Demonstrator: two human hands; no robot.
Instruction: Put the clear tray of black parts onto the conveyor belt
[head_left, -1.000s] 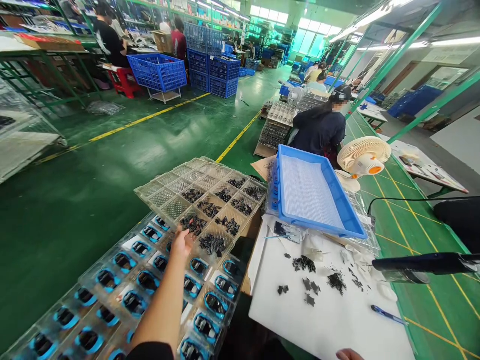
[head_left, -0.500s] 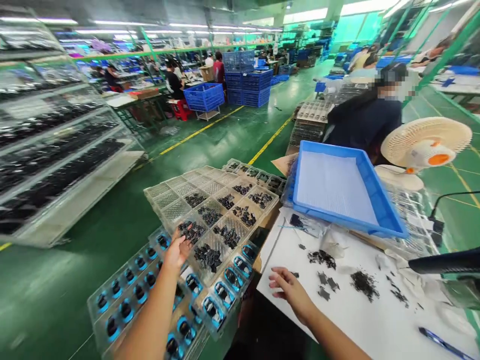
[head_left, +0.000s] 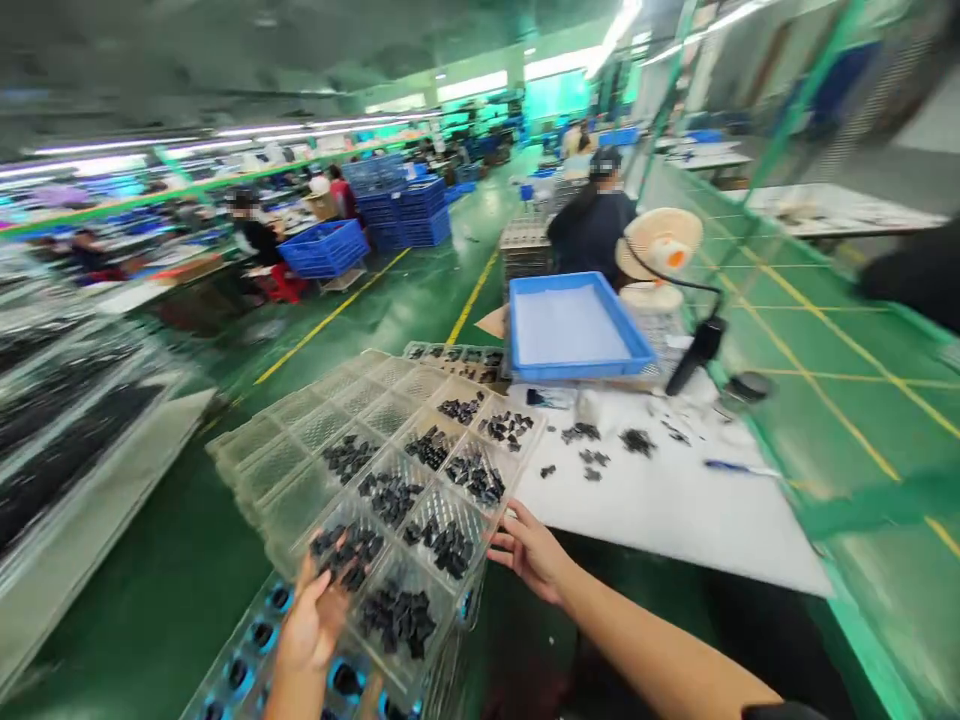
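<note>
1. Both hands had come to the same object since the earlier frame: the right hand (head_left: 529, 550), which had been over the white work board (head_left: 660, 530), had moved across to the near edge of the clear plastic compartment tray (head_left: 322, 425), and the view had swung left and tilted. Neither hand was over the board any more, so all the handling was now at that tray.
2. Fingers of the right hand were spread, with the tips against the tray's edge; no pinch showed.
3. The left hand (head_left: 311, 625) was at the tray's near corner, its fingers spread and reaching up beside a cell of small dark parts (head_left: 397, 620). Whether they gripped the rim, I could not tell.
4. That tray lay at a slant above a lower tray of blue-ringed black pieces (head_left: 262, 635), between the hands and just beside the board's edge. Each visible cell nearest the hands held a heap of the dark parts.
5. Loose dark pieces (head_left: 637, 441) and a blue pen (head_left: 735, 467) lay on the board, beyond them a blue tray (head_left: 577, 372) with a white liner.
6. No brand, label or writing could be read in this view.
</note>
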